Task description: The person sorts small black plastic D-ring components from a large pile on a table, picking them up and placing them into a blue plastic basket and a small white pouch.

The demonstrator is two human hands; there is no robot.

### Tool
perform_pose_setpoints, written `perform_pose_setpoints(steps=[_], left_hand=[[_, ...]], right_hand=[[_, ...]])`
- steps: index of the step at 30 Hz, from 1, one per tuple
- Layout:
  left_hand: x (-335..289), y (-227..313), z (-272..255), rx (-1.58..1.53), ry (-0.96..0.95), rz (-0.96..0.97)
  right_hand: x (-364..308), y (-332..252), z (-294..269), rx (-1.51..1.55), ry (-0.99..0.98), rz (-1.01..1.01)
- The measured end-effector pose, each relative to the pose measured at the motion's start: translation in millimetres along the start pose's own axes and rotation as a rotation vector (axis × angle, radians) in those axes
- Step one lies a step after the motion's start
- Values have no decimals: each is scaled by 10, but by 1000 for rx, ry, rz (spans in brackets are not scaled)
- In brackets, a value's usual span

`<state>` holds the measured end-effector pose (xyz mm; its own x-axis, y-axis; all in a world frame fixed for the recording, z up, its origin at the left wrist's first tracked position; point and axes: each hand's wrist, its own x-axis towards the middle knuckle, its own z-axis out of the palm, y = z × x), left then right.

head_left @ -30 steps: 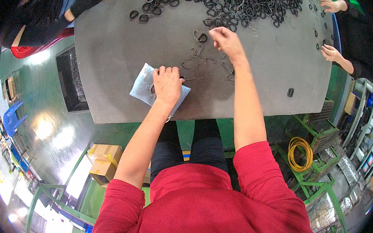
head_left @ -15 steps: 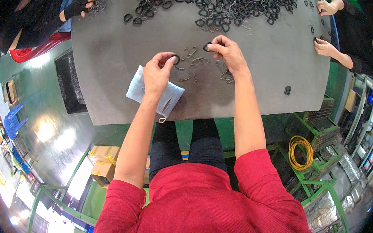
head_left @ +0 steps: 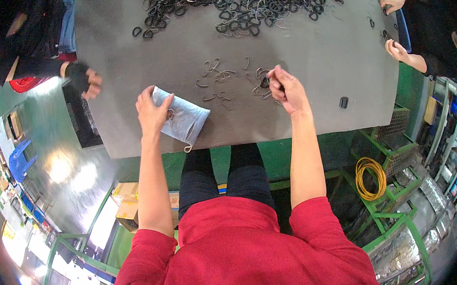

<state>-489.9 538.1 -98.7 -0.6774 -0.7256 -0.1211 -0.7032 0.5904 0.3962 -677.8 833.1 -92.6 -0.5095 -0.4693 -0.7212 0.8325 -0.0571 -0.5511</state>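
My left hand (head_left: 154, 111) rests at the left end of a light blue cloth pouch (head_left: 188, 117), thumb and fingers spread around its corner. A brownish spot shows beside the thumb; I cannot tell what it is. My right hand (head_left: 290, 91) is closed, fingers curled in, with a black ring (head_left: 265, 82) partly visible at its fingertips. Much of what the fingers hold is hidden. Between the hands, several thin bent wire hooks (head_left: 219, 79) lie loose on the grey table (head_left: 307, 63).
A large heap of black D-shaped rings and wires (head_left: 251, 6) covers the table's far side. A small black buckle (head_left: 344, 102) lies to the right. Co-workers' hands show at the left (head_left: 91, 84) and right (head_left: 398, 51) edges. A yellow coiled hose (head_left: 370, 179) hangs on a green frame.
My left hand has moved left and down onto the pouch, and its black ring no longer shows. My right hand has lowered and curled. The co-worker's hand at left has come nearer; the view has shifted slightly.
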Motion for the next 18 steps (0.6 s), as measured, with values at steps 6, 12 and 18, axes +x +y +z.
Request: perform_pose_setpoints(steps=[6,12,18], left_hand=[[29,656,-376,-480,-573,195],[-221,1837,125,-801,-694,266],[-878,2001,900,-344,-150,590]], right_hand=[[-249,162,453,-988,-206,-188],[-859,-209,-64,-1120,-85,-107],[-1753,-557,-1462,-868,328,50]])
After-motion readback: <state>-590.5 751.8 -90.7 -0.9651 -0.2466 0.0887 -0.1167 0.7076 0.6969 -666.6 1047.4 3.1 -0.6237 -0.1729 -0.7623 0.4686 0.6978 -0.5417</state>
